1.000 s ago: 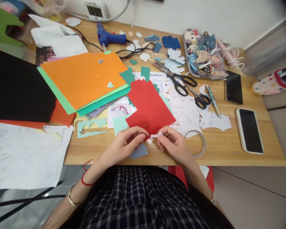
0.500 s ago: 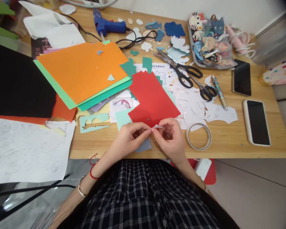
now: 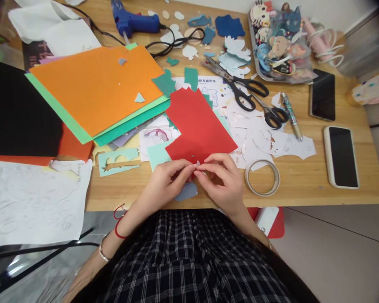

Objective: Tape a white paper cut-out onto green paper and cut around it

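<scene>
My left hand (image 3: pixel 167 181) and my right hand (image 3: pixel 222 182) meet fingertip to fingertip over the near edge of the wooden table (image 3: pixel 306 189). Both are pinched on a small whitish strip (image 3: pixel 196 164), too small to name surely; it looks like a bit of tape. A red paper sheet (image 3: pixel 197 126) lies just beyond the fingers. A grey-blue paper cutout (image 3: pixel 185 191) rests on the table under my hands. A roll of tape (image 3: pixel 262 177) lies right of my right hand.
An orange sheet on green sheets (image 3: pixel 94 90) lies at the left, black card (image 3: pixel 19 113) beyond it. Two pairs of scissors (image 3: pixel 249 94), a pen (image 3: pixel 291 115), two phones (image 3: pixel 340 156), a blue glue gun (image 3: pixel 134 22) and a tray of cutouts (image 3: pixel 279 42) lie further back. White paper (image 3: pixel 31 202) overhangs the left.
My hands have drawn together; the right hand moved left until its fingertips met the left's over the small strip. The view has tipped downward a little.
</scene>
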`<action>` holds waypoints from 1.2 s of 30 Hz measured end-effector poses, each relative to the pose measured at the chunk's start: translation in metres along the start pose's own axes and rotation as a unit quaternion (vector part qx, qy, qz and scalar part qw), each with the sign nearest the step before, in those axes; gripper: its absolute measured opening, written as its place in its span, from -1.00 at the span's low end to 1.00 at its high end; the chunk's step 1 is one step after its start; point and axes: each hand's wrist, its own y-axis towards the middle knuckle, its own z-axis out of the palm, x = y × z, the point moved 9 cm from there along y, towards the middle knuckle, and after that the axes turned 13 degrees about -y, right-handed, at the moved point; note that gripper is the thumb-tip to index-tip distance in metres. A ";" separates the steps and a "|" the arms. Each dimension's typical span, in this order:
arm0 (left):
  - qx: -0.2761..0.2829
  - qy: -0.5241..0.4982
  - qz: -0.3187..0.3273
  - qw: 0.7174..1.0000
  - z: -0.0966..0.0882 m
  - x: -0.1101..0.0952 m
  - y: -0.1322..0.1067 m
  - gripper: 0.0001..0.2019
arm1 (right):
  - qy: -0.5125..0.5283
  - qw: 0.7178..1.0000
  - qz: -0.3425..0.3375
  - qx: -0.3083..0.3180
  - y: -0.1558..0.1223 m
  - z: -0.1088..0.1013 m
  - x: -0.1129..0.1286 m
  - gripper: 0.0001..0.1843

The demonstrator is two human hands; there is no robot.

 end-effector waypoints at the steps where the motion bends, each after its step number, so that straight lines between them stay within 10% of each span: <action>1: 0.009 0.015 0.008 1.000 0.001 -0.002 0.000 -0.77 | 0.003 1.000 0.002 0.002 0.000 0.000 0.000 -0.96; 15: 0.095 0.147 0.102 0.979 0.018 -0.013 -0.008 -0.78 | 0.033 0.998 0.038 0.046 -0.001 0.007 -0.005 -0.92; 36: 0.020 0.281 0.217 0.935 0.022 -0.022 -0.016 -0.84 | 0.115 0.984 0.055 0.124 0.000 0.014 -0.008 -0.95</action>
